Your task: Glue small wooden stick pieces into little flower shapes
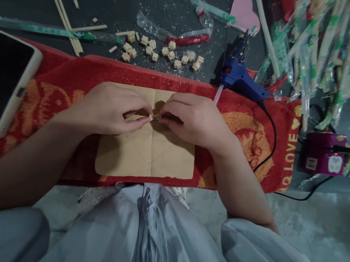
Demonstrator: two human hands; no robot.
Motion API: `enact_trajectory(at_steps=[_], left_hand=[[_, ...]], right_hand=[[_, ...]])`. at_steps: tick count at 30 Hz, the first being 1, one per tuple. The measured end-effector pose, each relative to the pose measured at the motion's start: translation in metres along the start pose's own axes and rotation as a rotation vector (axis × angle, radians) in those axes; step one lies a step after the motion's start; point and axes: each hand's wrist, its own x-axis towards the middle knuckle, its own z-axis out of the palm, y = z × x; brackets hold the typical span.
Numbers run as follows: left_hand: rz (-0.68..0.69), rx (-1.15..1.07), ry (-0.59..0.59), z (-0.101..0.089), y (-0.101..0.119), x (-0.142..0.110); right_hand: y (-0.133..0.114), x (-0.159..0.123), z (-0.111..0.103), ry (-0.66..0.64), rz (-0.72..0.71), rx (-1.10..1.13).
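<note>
My left hand and my right hand meet over a tan cardboard sheet. Thumb and fingers of each are pinched on a tiny pale wooden piece between the fingertips; whether it is one piece or two touching I cannot tell. Creases and faint drawn lines cross the cardboard, which lies on a red towel. Beyond it are several small ridged wooden clusters, like short stick ends joined together. A blue glue gun rests to the right of the clusters, with a clear glue stick at its back.
A phone lies at left. Loose wooden sticks, plastic wrappers and a pink heart-shaped paper are on the dark table. Wrapped chopsticks pile up at right, above a purple power box with a black cable.
</note>
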Motion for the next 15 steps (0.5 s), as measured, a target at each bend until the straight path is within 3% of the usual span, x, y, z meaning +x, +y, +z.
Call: enact_trajectory(at_steps=[4,9,15], left_hand=[[0.060,0.015,0.041,0.0015,-0.0011,-0.0009],[-0.008,0.002,-0.017,0.0007,-0.0007,-0.0017],[0.003,0.013,-0.013,0.0004,-0.0013,-0.0010]], right_hand=[[-0.0009,0.0006,-0.0007,-0.009,-0.002,-0.003],[-0.0019,0.0010,-0.0014,-0.022,-0.014,-0.010],[-0.0004,0.0005,0.0006,0.000,-0.017,0.032]])
